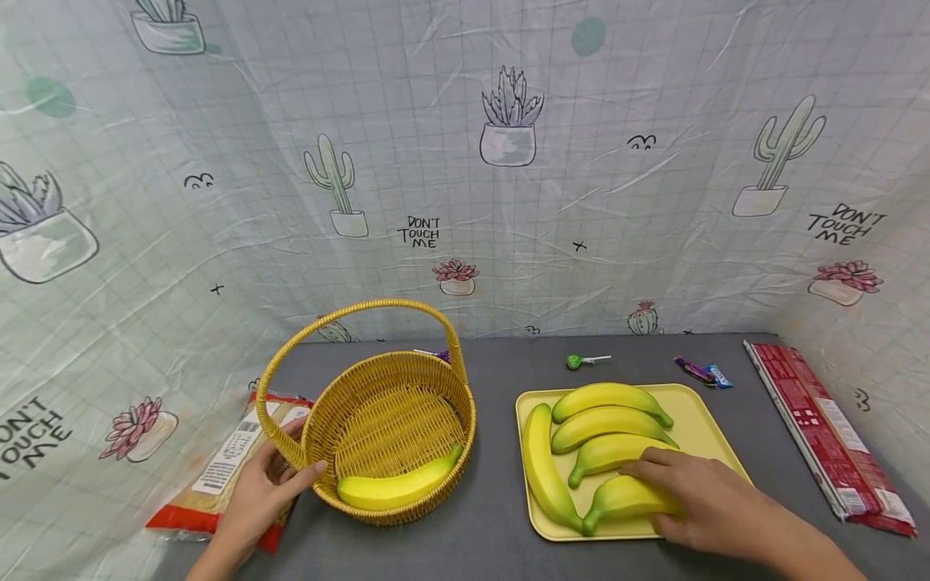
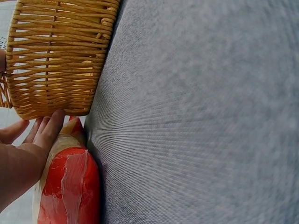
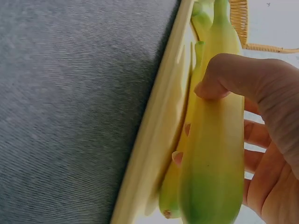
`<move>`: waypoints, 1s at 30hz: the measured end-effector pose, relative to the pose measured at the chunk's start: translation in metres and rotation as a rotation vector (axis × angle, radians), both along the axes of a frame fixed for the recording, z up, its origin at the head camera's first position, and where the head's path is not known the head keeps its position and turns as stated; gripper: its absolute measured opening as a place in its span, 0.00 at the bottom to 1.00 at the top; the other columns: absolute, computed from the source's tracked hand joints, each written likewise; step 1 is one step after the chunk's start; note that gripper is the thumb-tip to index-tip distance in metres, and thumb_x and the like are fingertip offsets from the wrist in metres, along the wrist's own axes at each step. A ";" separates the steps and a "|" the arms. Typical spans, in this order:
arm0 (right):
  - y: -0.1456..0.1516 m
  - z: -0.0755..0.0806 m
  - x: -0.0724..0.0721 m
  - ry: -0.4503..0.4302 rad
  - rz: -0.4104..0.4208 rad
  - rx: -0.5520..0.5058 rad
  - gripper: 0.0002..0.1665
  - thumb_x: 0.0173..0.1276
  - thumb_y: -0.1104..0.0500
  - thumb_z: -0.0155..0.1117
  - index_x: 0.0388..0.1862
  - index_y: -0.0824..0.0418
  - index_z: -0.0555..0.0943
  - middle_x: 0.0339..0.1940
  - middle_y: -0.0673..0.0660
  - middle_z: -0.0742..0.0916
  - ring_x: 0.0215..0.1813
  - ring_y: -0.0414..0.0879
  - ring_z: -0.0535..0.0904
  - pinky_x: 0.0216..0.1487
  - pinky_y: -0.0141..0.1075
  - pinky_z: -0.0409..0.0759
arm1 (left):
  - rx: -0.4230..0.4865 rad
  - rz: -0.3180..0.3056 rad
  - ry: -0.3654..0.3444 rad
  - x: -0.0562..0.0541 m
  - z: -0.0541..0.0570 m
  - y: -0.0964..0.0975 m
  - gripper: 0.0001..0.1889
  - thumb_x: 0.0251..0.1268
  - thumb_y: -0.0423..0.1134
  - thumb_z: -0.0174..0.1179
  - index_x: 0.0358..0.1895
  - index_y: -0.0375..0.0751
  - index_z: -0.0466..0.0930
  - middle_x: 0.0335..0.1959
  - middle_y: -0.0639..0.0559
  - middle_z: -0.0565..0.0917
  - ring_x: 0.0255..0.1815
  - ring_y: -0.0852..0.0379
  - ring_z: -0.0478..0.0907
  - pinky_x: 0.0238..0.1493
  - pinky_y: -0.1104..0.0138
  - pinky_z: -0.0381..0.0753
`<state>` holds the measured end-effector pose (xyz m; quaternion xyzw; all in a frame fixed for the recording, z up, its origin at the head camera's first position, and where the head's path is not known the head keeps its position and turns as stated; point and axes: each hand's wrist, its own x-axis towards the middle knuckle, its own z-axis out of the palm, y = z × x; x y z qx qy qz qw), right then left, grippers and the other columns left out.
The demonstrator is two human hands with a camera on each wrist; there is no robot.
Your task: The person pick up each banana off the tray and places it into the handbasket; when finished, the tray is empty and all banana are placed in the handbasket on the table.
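Note:
My left hand [image 1: 256, 494] holds the side of a yellow wicker basket [image 1: 395, 403], thumb over the rim near the handle's base and fingers against the outside wall. One banana [image 1: 395, 486] lies inside the basket along its near side. Over a pale yellow tray [image 1: 701, 403], my right hand [image 1: 708, 500] grips the nearest banana [image 3: 215, 144], with the thumb on one side and fingertips curled round beneath. Several more bananas rest on that tray: a curved one [image 1: 548, 468] stands along the left edge, others [image 1: 610, 397] are lined up behind the gripped banana.
A red and clear bag [image 1: 225, 460] lies left of the basket, partly behind my left hand. A long red package [image 1: 828, 436] lies at the right. Behind the tray are a green lollipop [image 1: 575, 362] and small wrapped candies [image 1: 695, 371]. A patterned curtain [image 1: 508, 202] hangs behind.

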<state>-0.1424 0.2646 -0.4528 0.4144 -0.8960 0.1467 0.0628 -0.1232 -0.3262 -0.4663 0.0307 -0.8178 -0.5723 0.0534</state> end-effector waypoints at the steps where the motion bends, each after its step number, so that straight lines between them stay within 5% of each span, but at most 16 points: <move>1: 0.000 0.001 0.000 0.002 -0.003 0.000 0.33 0.53 0.56 0.84 0.61 0.49 0.85 0.48 0.38 0.80 0.38 0.30 0.70 0.31 0.32 0.76 | -0.001 0.000 -0.002 0.000 0.000 0.000 0.40 0.73 0.39 0.72 0.82 0.39 0.61 0.77 0.38 0.67 0.62 0.72 0.74 0.58 0.79 0.77; 14: -0.010 0.026 -0.008 0.136 0.043 -0.039 0.33 0.48 0.60 0.82 0.57 0.52 0.84 0.47 0.39 0.78 0.37 0.31 0.69 0.31 0.29 0.76 | -0.002 0.002 -0.009 -0.001 0.000 -0.001 0.41 0.73 0.39 0.72 0.83 0.39 0.60 0.78 0.38 0.66 0.61 0.73 0.74 0.57 0.79 0.77; 30: -0.051 0.072 -0.024 0.147 0.079 -0.071 0.30 0.55 0.62 0.76 0.59 0.53 0.82 0.47 0.41 0.79 0.33 0.30 0.68 0.28 0.25 0.70 | 0.002 -0.007 0.018 0.000 -0.001 -0.001 0.40 0.73 0.39 0.71 0.82 0.39 0.61 0.77 0.38 0.67 0.63 0.73 0.73 0.58 0.80 0.76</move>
